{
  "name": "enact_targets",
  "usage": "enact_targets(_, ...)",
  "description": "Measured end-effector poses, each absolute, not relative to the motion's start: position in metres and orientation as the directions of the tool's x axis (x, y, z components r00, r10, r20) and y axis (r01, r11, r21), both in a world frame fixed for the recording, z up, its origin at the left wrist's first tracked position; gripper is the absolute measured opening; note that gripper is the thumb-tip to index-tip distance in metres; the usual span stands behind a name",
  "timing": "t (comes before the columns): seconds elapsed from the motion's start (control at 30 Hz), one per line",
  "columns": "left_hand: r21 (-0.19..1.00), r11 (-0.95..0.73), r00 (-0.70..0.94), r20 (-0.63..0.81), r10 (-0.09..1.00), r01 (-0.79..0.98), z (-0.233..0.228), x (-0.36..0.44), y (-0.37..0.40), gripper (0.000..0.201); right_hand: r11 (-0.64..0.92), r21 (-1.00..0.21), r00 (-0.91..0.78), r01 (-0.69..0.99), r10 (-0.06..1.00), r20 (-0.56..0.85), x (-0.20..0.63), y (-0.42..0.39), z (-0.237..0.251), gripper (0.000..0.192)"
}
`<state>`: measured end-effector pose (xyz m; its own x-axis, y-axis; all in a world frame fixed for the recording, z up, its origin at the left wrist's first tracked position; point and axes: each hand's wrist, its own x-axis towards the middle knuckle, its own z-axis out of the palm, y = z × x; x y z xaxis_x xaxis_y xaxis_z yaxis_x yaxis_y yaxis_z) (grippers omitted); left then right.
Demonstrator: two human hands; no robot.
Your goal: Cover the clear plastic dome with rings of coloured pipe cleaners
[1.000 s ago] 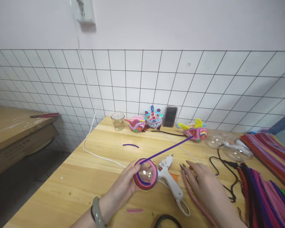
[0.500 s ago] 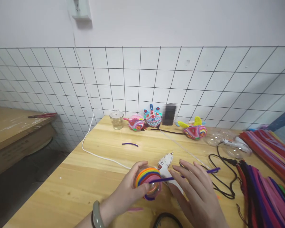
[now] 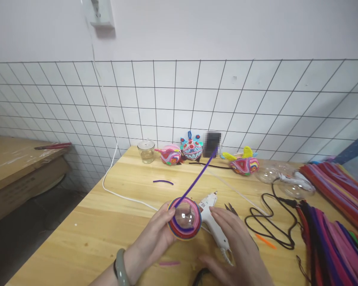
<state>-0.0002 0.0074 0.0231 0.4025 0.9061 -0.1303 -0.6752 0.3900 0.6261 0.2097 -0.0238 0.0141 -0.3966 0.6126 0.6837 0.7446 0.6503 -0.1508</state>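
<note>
My left hand grips a clear plastic ball ringed with colored pipe cleaners, its bare clear part facing up. A purple pipe cleaner curves along the inner ring, and its long loose end sticks up to the right. The left thumb presses at the ball's rim, where this strand leaves it. My right hand is held apart from the ball with its fingers spread and nothing in them. Beneath it a white hot glue gun lies on the table, partly covered. Dark scissor-like tips show beyond the right fingers.
Finished fuzzy ornaments and a lidded glass stand along the wall. Pipe cleaner bundles lie at the right, beside a black cord and clear balls. A short purple piece lies behind the ball.
The ball has turned so its clear part faces up. The purple strand now points up and away instead of to the right. My right hand has let it go and moved down toward me.
</note>
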Motion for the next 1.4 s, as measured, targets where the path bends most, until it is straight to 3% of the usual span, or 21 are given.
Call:
enact_targets(0.13, 0.633, 0.414, 0.442, -0.125, 0.888, -0.654, 0.023, 0.001, 0.004, 0.026, 0.607, -0.387, -0.34, 0.695, 0.75, 0.567, 0.195, -0.023, 0.006, 0.094)
enact_targets(0.3, 0.728, 0.399, 0.467, -0.122, 0.876, -0.558, 0.017, 0.008, 0.0, 0.047, 0.511, -0.73, -0.231, 0.454, 0.859, 0.457, 0.186, -0.024, 0.007, 0.078)
enact_targets(0.4, 0.791, 0.348, 0.477, -0.082, 0.875, -0.504, 0.014, 0.01, 0.0, 0.054, 0.425, -0.843, -0.214, 0.329, 0.903, 0.372, 0.187, -0.022, -0.002, 0.07)
enact_targets(0.5, 0.837, 0.316, 0.46, -0.088, 0.884, -0.447, 0.016, 0.009, 0.0, 0.047, 0.334, -0.919, -0.153, 0.211, 0.94, 0.306, 0.19, -0.022, -0.014, 0.072)
enact_targets(0.63, 0.846, 0.288, 0.413, -0.089, 0.906, -0.449, 0.02, 0.003, 0.004, 0.038, 0.23, -0.972, -0.115, 0.054, 0.968, 0.223, 0.191, -0.023, -0.018, 0.084)
enact_targets(0.77, 0.889, 0.156, 0.163, -0.094, 0.982, -0.43, 0.019, -0.003, 0.016, 0.023, 0.183, -0.983, -0.118, -0.032, 0.976, 0.185, 0.191, -0.023, -0.012, 0.092)
enact_targets(0.9, 0.943, 0.088, 0.059, -0.072, 0.996, -0.32, 0.018, -0.009, 0.025, 0.027, 0.13, -0.99, -0.134, -0.058, 0.982, 0.136, 0.192, -0.022, -0.01, 0.1)
enact_targets(1.03, 0.972, 0.082, 0.082, -0.066, 0.994, -0.222, 0.02, -0.01, 0.024, 0.037, 0.111, -0.99, -0.113, -0.083, 0.986, 0.12, 0.19, -0.021, -0.01, 0.106)
enact_targets(1.2, 0.938, 0.157, 0.218, -0.091, 0.972, -0.308, 0.014, -0.006, 0.018, 0.041, 0.06, -0.993, -0.096, -0.101, 0.993, 0.07, 0.187, -0.021, -0.007, 0.105)
enact_targets(1.33, 0.913, 0.204, 0.391, -0.054, 0.919, -0.352, 0.009, -0.003, 0.013, 0.07, 0.023, -0.993, -0.127, -0.115, 0.991, 0.037, 0.187, -0.02, -0.007, 0.104)
enact_targets(1.4, 0.919, 0.192, 0.438, -0.024, 0.899, -0.344, 0.01, -0.002, 0.011, 0.076, 0.021, -0.992, -0.136, -0.124, 0.99, 0.038, 0.188, -0.019, -0.009, 0.105)
